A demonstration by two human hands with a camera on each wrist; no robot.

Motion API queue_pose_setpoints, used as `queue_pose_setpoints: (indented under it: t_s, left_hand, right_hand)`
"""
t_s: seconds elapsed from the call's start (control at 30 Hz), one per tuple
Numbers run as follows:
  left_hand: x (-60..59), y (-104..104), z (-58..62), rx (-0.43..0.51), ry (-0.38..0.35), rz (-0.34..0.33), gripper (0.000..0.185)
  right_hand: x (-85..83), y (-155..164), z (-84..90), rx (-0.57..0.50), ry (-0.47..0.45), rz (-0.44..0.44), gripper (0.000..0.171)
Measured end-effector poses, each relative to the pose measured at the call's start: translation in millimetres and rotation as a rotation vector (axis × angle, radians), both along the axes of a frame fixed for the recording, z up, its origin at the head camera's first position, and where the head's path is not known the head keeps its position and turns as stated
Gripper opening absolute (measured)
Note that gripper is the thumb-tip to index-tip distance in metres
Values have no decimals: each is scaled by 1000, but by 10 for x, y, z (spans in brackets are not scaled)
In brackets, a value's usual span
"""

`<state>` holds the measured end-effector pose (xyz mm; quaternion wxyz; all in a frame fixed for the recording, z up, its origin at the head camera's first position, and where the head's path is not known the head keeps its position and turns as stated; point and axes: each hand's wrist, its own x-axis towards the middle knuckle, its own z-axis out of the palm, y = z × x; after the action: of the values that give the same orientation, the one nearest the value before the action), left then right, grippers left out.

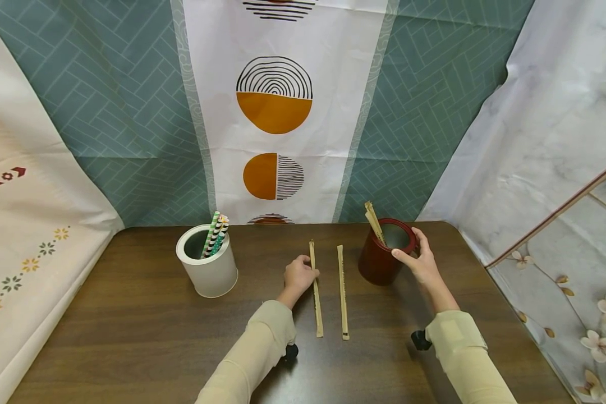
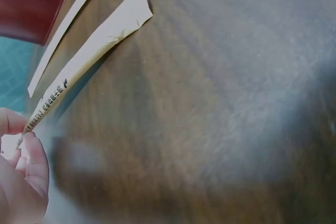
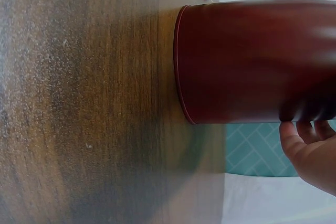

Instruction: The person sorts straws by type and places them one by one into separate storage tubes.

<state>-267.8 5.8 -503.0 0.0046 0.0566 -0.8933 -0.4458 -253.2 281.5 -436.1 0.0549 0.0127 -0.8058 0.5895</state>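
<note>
Paper-wrapped stick (image 1: 315, 292) flat on the surface (image 1: 131, 314), pinched near its far end by left hand (image 1: 299, 276) fingers. Right hand (image 1: 421, 264) curled round red cup (image 1: 384, 252). Thin pinch, could slip or tip the cup.

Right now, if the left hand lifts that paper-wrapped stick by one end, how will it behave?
The wrapped stick probably stays stiff: it lies straight under the left hand. Likely light, being thin. Its flat loose paper tip may flop or crumple.
</note>
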Motion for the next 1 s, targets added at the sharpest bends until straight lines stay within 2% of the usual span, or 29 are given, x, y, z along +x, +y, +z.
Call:
queue_pose_setpoints:
  t_s: [0.27, 0.47, 0.67, 0.87, 1.0]
  left_hand:
    - [-59, -70, 103, 24, 11, -8, 29]
    - [-124, -104, 198, 63, 15, -45, 22]
    - [-193, -143, 373, 142, 29, -44, 17]
    - [-272, -182, 558, 230, 43, -18, 22]
    - [-299, -207, 671, 242, 73, -5, 21]
  right_hand:
    - [15, -3, 10, 2, -9, 4, 77]
    - [11, 3, 2, -3, -29, 2, 78]
    - [20, -9, 22, -29, -32, 11, 77]
    - [131, -124, 191, -61, -29, 3, 74]
    - [159, -149, 232, -51, -22, 8, 74]
